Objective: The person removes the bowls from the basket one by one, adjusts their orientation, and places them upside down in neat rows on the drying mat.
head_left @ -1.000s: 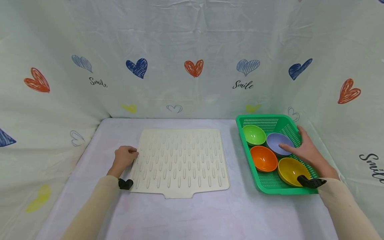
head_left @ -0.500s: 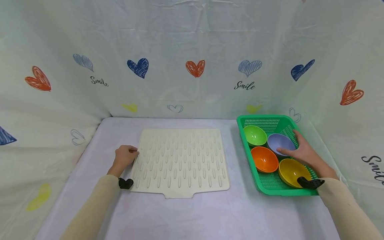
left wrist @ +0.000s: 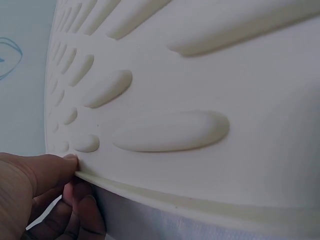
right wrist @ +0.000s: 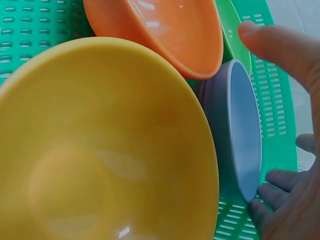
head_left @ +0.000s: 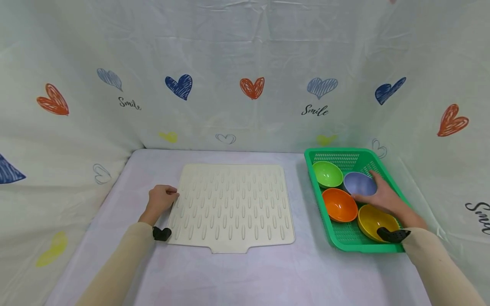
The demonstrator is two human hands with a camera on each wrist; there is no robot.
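Note:
A cream drying mat (head_left: 231,204) with raised oval ridges and a short spout lies flat on the table. My left hand (head_left: 160,203) pinches its left edge; the left wrist view shows the thumb (left wrist: 57,167) on top and the other fingers curled underneath. Inside the green basket (head_left: 337,244), a purple bowl (head_left: 359,183) sits among the others. Around that bowl my right hand (head_left: 384,197) is spread, thumb on the near side and fingers by the right rim. The right wrist view shows the thumb apart from the bowl and the fingertips (right wrist: 265,195) close to its rim.
Beside the purple bowl in the basket are a light green bowl (head_left: 328,174), an orange bowl (head_left: 340,205) and a yellow bowl (head_left: 377,222). A heart-printed sheet (head_left: 229,51) hangs behind and at both sides of the table (head_left: 229,280).
My right hand has come slightly left and closer round the purple bowl. The left hand keeps its hold on the mat's edge. The whole head view has shifted a little.

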